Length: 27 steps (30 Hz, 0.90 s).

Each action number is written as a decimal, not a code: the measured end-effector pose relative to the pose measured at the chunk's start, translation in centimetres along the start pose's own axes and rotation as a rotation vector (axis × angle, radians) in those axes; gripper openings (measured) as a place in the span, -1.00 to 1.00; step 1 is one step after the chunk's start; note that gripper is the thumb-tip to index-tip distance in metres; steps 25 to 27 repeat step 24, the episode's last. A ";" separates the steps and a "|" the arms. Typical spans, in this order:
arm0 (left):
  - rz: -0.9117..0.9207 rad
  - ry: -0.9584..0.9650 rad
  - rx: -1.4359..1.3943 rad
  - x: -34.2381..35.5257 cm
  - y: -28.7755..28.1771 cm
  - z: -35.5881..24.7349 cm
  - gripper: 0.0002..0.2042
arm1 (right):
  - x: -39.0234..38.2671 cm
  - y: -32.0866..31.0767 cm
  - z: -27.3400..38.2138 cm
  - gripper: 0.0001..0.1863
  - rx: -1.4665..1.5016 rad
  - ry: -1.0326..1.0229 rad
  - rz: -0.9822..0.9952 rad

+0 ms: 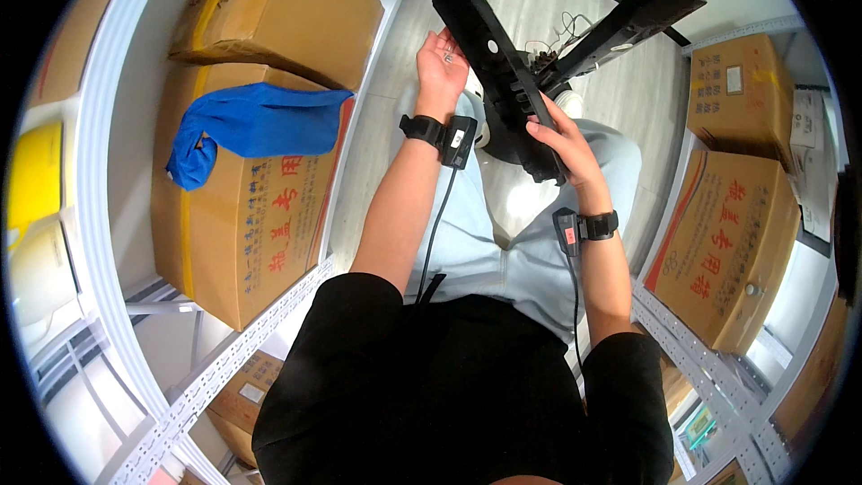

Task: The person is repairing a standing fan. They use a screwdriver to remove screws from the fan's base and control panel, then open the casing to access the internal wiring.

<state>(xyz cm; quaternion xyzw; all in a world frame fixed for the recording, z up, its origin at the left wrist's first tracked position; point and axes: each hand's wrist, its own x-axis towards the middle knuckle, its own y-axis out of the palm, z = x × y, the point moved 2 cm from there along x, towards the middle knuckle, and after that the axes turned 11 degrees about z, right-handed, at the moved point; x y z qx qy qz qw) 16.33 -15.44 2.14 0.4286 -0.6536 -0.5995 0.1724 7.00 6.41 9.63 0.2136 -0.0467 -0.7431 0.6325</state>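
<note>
My right hand [566,142] is closed round the lower end of a long black plastic cover [489,45], its thumb on the near face. The cover has slots, ribs and a pale round hole, and it slants up to the left. My left hand [440,70] is turned palm up beside the cover's left edge. Small silvery pieces, perhaps screws, lie in its cupped palm; some fingers are partly hidden by the cover. Beyond my right hand a black column [628,22] leans up to the right, with thin loose wires [567,29] near its lower part.
Metal shelving stands on both sides. Large cardboard boxes [242,224] fill the left shelf, with a blue cloth [260,121] draped over one. More cardboard boxes [718,242] sit on the right. Cables [437,216] run from black devices on both my wrists.
</note>
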 end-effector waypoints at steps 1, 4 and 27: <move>-0.008 -0.021 0.023 0.0 0.2 0.2 -0.70 | 0.0 -0.6 -0.4 -0.31 0.033 0.011 -0.002; -0.018 -0.098 0.054 0.5 -1.0 0.2 -0.75 | 0.2 -1.5 -0.9 -0.35 0.224 0.028 0.007; -0.197 0.255 0.810 -23.5 -8.9 -32.6 -0.61 | 3.0 -1.1 -3.5 -0.53 0.592 0.060 0.081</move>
